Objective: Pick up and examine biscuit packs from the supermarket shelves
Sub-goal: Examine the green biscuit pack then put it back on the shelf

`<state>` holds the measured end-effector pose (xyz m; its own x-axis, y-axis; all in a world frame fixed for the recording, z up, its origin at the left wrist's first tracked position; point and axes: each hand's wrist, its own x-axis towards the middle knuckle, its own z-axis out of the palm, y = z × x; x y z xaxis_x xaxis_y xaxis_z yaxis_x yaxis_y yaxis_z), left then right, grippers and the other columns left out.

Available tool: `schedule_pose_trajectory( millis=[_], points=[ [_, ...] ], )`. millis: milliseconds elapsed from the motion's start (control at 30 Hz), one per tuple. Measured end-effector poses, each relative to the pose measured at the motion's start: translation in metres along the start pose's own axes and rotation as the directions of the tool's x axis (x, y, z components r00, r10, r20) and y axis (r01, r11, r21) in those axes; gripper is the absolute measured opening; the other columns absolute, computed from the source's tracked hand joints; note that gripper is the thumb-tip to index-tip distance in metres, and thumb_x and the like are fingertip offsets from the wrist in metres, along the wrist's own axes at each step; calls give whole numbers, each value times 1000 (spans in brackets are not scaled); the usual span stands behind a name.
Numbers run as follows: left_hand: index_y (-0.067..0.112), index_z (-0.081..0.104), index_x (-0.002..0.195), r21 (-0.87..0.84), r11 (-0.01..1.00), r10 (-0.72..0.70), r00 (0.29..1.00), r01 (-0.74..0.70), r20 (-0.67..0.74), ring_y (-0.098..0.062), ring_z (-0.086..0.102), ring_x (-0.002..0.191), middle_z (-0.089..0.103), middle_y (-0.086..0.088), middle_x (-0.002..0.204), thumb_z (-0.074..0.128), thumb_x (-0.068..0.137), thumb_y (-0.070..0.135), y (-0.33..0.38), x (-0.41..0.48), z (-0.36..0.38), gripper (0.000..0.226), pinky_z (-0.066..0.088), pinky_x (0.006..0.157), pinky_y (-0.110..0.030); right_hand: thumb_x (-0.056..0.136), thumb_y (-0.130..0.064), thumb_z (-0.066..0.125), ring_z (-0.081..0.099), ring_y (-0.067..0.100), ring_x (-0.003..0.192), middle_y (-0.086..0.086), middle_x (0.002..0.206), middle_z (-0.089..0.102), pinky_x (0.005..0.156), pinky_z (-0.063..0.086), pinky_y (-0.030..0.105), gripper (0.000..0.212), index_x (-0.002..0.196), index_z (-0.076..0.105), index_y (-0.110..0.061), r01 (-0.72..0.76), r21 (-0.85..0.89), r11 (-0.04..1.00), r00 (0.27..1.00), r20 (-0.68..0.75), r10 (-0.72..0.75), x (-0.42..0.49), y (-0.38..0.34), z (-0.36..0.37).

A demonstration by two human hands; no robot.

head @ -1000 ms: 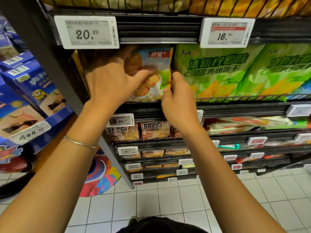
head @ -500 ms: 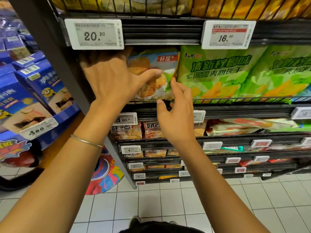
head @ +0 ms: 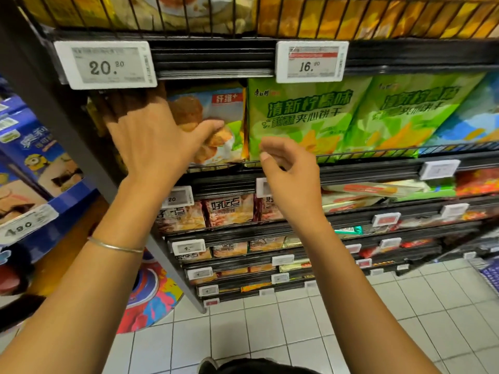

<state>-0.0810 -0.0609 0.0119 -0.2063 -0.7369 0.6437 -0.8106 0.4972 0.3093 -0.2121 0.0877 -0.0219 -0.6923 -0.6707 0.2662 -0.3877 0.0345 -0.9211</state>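
Observation:
A biscuit pack (head: 224, 117) with a pale blue front and pictured golden biscuits stands on the upper shelf under the 20.20 price tag (head: 105, 64). My left hand (head: 151, 141) holds its left part, thumb laid across the front. Its fingers reach up into the shadow under the tag and are partly hidden. My right hand (head: 289, 168) hovers just in front of the shelf's wire rail (head: 378, 153), below the pack's right edge. Its fingers are loosely curled, touching nothing.
Green lemon biscuit packs (head: 305, 117) stand right of the held pack, under a 16.90 tag (head: 312, 62). Lower shelves hold several small snack packs (head: 229, 211). Blue boxes (head: 35, 157) fill a display on the left. White floor tiles (head: 297, 333) lie below.
My right hand let go of the pack's right edge and drew back and down. My left hand stayed on the pack.

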Motion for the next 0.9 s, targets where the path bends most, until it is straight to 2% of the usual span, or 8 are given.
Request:
schedule_pose_trajectory(
  millis=[133,200,267,500,633,700,800,900],
  points=[
    [7,61,131,-212,964,114,970,-160,-214,-43,54,114,57,-24,125,75,86,49,27,-48,10,63,42,97,-52,100,-6,64,69,12,103,2,112,73,97,56,29,20,119,70,-7,-69,61,996,970,-227,81,3,17,-26],
    [5,61,134,-474,842,206,965,-260,-162,-32,55,114,55,-20,127,77,89,30,42,-68,19,53,49,90,-44,99,-6,64,67,11,106,2,115,71,97,55,27,24,123,66,-8,-75,40,996,945,-316,84,9,23,-40],
    [4,59,137,-618,755,246,969,-217,-39,-24,55,115,55,-17,127,74,93,21,57,-79,22,49,52,89,-34,99,-8,63,65,14,113,5,123,67,95,52,21,30,129,61,-8,-55,5,998,927,-372,53,17,26,-54],
    [5,34,154,-366,931,60,991,-13,117,-29,49,129,39,-11,146,65,96,45,103,-86,25,76,49,99,-44,101,-21,64,62,13,116,6,130,62,98,48,22,45,143,52,-8,-38,-113,993,963,-268,6,53,37,-92],
    [6,27,157,-317,946,-14,983,72,181,-30,43,132,33,-10,150,65,96,49,125,-90,29,85,42,104,-45,101,-23,63,64,12,114,0,123,64,104,51,37,39,137,55,-10,20,-101,995,976,-212,-41,59,44,-104],
    [8,25,159,-372,913,-93,974,167,208,-28,42,136,32,-8,154,68,96,46,131,-88,32,85,39,112,-48,101,-19,64,64,13,114,-1,122,64,103,52,32,38,136,56,-8,40,-84,996,983,-175,-54,63,49,-109],
    [12,29,160,-537,767,-234,933,350,274,-24,39,146,32,-5,159,72,95,36,137,-84,32,82,36,121,-49,100,-13,65,65,11,115,4,127,66,88,49,7,41,139,58,-6,41,-10,999,993,-114,-42,67,54,-116],
    [11,41,155,-603,696,-262,920,389,291,-25,43,145,38,-6,156,75,92,23,143,-79,31,72,39,120,-46,98,-8,67,64,12,118,5,133,64,88,50,9,44,141,59,-7,37,94,995,997,-70,-31,68,58,-120]
  ],
)
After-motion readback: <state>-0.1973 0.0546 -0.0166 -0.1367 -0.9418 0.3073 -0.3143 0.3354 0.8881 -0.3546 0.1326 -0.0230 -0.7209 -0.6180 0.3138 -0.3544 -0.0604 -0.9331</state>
